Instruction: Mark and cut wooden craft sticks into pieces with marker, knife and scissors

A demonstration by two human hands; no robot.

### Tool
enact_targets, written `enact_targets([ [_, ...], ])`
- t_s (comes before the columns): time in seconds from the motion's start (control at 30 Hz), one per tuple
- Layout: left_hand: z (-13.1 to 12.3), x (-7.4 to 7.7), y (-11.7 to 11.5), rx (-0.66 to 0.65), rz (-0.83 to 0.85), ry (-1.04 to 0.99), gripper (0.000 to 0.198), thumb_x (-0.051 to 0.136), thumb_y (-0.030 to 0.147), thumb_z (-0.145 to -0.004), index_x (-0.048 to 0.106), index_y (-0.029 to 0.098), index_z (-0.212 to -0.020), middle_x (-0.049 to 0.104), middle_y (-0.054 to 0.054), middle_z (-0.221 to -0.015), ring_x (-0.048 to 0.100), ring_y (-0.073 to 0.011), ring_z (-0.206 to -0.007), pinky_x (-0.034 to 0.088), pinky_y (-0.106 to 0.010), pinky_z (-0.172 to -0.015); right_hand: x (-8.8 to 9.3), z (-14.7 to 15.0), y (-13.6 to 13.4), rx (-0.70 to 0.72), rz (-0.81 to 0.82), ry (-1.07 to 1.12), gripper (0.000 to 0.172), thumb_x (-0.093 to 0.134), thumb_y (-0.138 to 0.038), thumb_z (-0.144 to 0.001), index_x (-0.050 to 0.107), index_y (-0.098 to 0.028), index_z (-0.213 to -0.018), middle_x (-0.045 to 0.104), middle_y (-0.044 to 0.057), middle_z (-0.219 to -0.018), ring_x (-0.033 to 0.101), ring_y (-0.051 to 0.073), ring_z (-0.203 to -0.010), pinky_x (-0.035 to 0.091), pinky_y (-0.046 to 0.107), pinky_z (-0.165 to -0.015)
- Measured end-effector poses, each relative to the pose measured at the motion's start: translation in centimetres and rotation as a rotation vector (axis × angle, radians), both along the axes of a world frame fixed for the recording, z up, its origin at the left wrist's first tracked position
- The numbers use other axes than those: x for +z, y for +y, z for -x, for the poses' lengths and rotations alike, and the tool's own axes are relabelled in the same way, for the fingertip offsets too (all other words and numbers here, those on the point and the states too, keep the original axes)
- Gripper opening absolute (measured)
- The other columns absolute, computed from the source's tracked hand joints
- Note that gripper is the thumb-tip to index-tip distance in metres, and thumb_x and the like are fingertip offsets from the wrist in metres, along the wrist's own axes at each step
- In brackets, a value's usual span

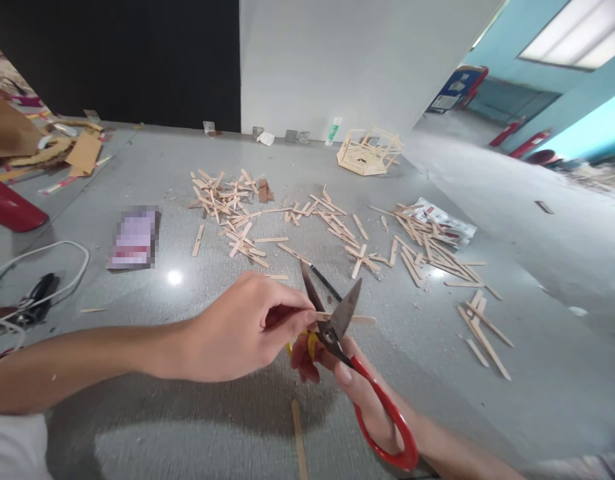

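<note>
Left hand (237,327): fingers pinched together, gripping one end of a wooden stick (365,320).
Right hand (365,400): thumb through the red loop, fingers bent about the other handle, holding the scissors (346,312).
Wooden stick: just right of the left fingers, long axis running crosswise away from them, passing between the blades near the pivot; its free end shows beyond the right-hand blade. The left fingers are on it; the right fingers are just below, nearer the wearer.
Blades: spread wide, tips forward, away from the right fingers, crossing the stick's line; whether their edges touch it, I cannot tell.
Dark rod (325,283): just beyond the fingers, behind the blades.
Loose stick (298,440): below the fingers, toward the wearer.
Stick piles: one (220,200) ahead of the left fingers, another (440,250) ahead and right of the right fingers, against a plastic packet (460,227).
Stick frame (370,160): well ahead of the fingers, beside a glue tube (333,131).
Purple item (134,238): ahead and left of the left fingers, pixelated.
</note>
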State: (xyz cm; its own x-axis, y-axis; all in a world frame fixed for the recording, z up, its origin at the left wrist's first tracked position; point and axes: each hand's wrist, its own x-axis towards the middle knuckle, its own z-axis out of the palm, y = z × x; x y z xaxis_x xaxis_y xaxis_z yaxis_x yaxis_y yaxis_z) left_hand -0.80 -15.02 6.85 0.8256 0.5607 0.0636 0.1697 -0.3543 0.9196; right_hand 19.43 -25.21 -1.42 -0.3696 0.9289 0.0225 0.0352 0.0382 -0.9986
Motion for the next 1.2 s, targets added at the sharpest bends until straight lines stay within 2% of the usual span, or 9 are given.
enact_targets([
  [0.17,0.1,0.0,0.3,-0.009,-0.011,0.008,0.033,0.053,0.019,-0.104,0.074,0.017,-0.079,0.072,0.001,-0.071,0.059,-0.0088,-0.057,0.039,-0.020,-0.053,-0.3,0.0,-0.1,-0.013,0.031,0.003,0.040,0.038,-0.058,-0.106,0.055,-0.022,-0.098,0.053,0.004,-0.088,0.047,0.019,-0.078,0.042,0.035,-0.073],
  [0.33,0.0,-0.1,0.4,0.023,-0.028,0.021,0.032,0.053,0.019,-0.102,0.071,0.016,-0.075,0.067,0.002,-0.065,0.053,-0.0080,-0.055,0.035,-0.020,-0.051,-0.2,0.2,0.0,-0.017,0.101,-0.008,0.044,0.035,-0.059,-0.107,0.050,-0.022,-0.088,0.048,0.002,-0.082,0.042,0.017,-0.073,0.038,0.034,-0.069],
  [0.43,-0.2,-0.2,0.2,0.056,0.003,0.032,0.031,0.052,0.023,-0.102,0.068,0.015,-0.076,0.063,0.002,-0.065,0.047,-0.0076,-0.054,0.032,-0.020,-0.050,-0.2,0.4,0.3,-0.012,0.067,0.014,0.046,0.036,-0.061,-0.105,0.050,-0.022,-0.084,0.046,0.001,-0.078,0.041,0.017,-0.070,0.036,0.033,-0.066],
  [0.6,-0.4,-0.9,0.0,0.187,0.069,0.038,0.039,0.052,0.038,-0.103,0.063,0.015,-0.074,0.046,0.005,-0.059,0.036,-0.0076,-0.053,0.026,-0.020,-0.047,-0.3,0.8,0.7,-0.033,0.034,0.056,0.048,0.038,-0.066,-0.103,0.051,-0.022,-0.088,0.048,0.002,-0.081,0.044,0.018,-0.072,0.039,0.033,-0.067],
  [0.67,-0.3,-1.1,0.0,0.214,0.035,0.039,0.040,0.051,0.038,-0.104,0.064,0.015,-0.074,0.046,0.004,-0.059,0.035,-0.0079,-0.054,0.026,-0.021,-0.047,-0.4,0.7,0.6,-0.030,0.032,0.066,0.051,0.038,-0.069,-0.102,0.054,-0.022,-0.093,0.049,0.003,-0.082,0.045,0.018,-0.073,0.041,0.034,-0.068],
  [0.83,0.0,-0.6,0.4,0.122,-0.021,0.052,0.032,0.055,0.030,-0.103,0.072,0.016,-0.079,0.062,0.001,-0.065,0.045,-0.0090,-0.057,0.031,-0.021,-0.051,-0.2,0.5,0.5,-0.014,0.011,0.039,0.053,0.042,-0.071,-0.100,0.059,-0.021,-0.106,0.054,0.006,-0.090,0.050,0.020,-0.079,0.045,0.036,-0.072],
  [0.93,0.1,-0.1,0.6,0.076,-0.033,0.049,0.032,0.055,0.026,-0.102,0.072,0.016,-0.078,0.066,0.000,-0.068,0.050,-0.0095,-0.060,0.035,-0.020,-0.054,0.2,0.8,0.6,-0.011,-0.011,0.033,0.052,0.041,-0.070,-0.100,0.058,-0.021,-0.098,0.051,0.003,-0.082,0.047,0.019,-0.073,0.043,0.034,-0.068],
  [1.07,-0.1,0.0,0.7,0.109,-0.021,0.084,0.032,0.057,0.030,-0.101,0.069,0.015,-0.075,0.054,0.003,-0.059,0.041,-0.0083,-0.054,0.029,-0.021,-0.049,0.5,1.1,0.7,-0.038,-0.011,-0.002,0.048,0.040,-0.064,-0.103,0.056,-0.021,-0.088,0.050,0.002,-0.079,0.045,0.017,-0.068,0.038,0.032,-0.064],
  [1.2,-0.1,-0.2,0.8,0.080,0.123,0.073,0.035,0.062,0.041,-0.100,0.066,0.015,-0.076,0.046,0.005,-0.059,0.036,-0.0076,-0.053,0.025,-0.021,-0.047,-0.5,0.9,0.5,-0.092,0.020,0.031,0.046,0.038,-0.060,-0.106,0.053,-0.022,-0.085,0.050,0.002,-0.078,0.045,0.018,-0.071,0.040,0.033,-0.067],
])
